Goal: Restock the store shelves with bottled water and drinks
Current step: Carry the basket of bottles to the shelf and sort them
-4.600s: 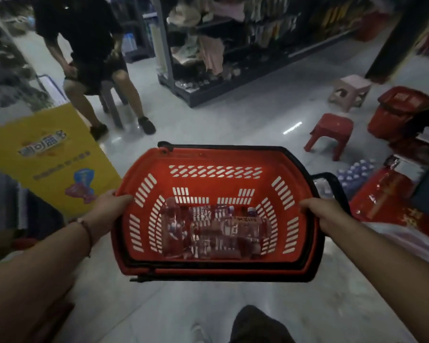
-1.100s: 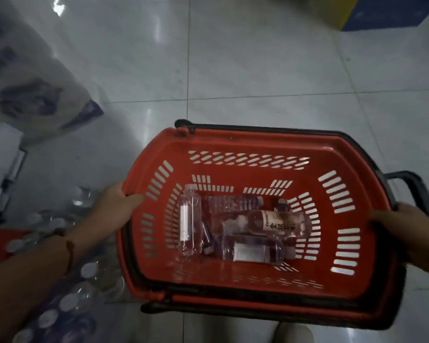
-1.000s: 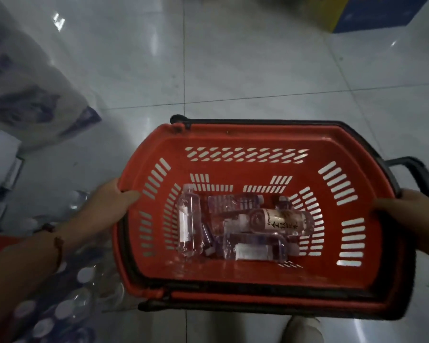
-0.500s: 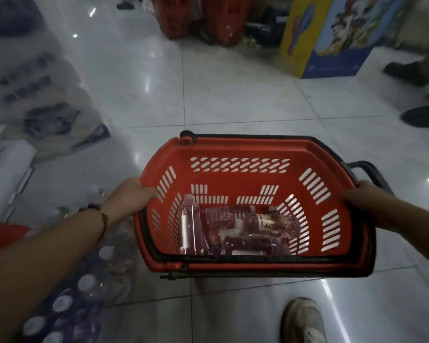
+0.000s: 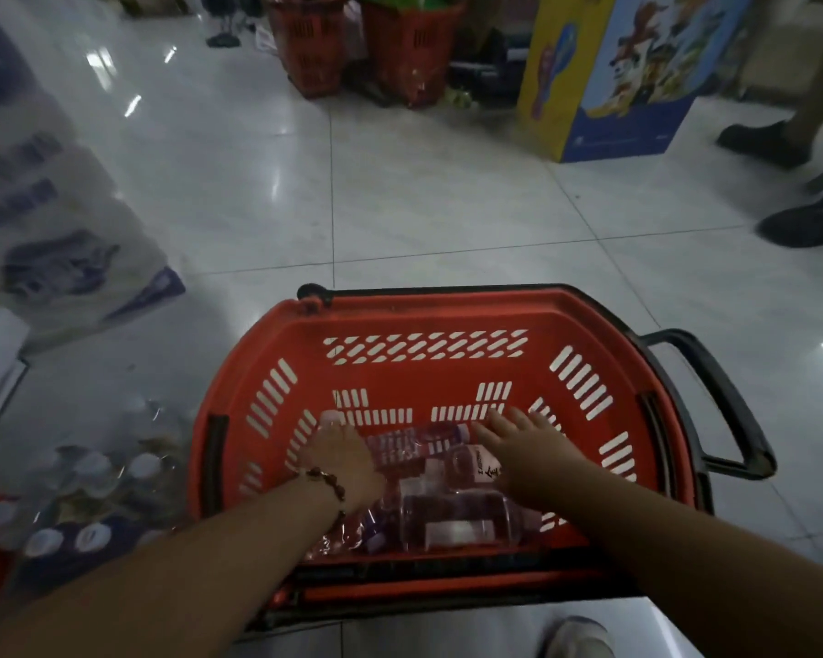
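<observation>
basket (image 5: pixel 428 315) on floor, bottles (image 5: pixel 452 510) lying loose inside | left hand (image 5: pixel 343 460) over one bottle, grip unclear | right hand (image 5: pixel 526 451) fingers spread flat above them | bottles light, slick (likely roll) – grasp around the middle

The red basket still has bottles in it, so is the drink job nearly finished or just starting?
Closer to starting. Done: the red basket sits on the floor. In hand: the left hand and right hand are down among the loose bottles, though a firm grip isn't clear. Left: none of those bottles is on a shelf, no shelf is in view, and a wrapped pack of bottles waits beside the basket.
</observation>
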Demonstrator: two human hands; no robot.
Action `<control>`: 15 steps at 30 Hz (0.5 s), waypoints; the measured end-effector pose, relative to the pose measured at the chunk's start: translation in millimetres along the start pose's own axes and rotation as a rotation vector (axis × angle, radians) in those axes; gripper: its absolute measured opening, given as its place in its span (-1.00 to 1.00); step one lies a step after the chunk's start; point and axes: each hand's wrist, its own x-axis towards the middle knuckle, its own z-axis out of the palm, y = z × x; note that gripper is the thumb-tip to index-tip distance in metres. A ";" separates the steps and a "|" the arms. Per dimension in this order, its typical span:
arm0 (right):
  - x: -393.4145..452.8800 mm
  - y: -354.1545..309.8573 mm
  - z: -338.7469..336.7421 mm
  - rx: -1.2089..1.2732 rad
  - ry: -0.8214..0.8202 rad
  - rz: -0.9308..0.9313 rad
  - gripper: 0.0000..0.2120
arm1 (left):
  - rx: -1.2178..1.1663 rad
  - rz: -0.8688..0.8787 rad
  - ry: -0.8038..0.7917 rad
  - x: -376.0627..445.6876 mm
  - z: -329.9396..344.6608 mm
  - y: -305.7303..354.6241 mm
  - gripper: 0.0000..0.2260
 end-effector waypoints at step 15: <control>85.0 21.9 39.0 0.389 -0.332 -0.026 -0.27 | -0.601 -0.424 -0.047 70.4 64.8 -10.0 -0.14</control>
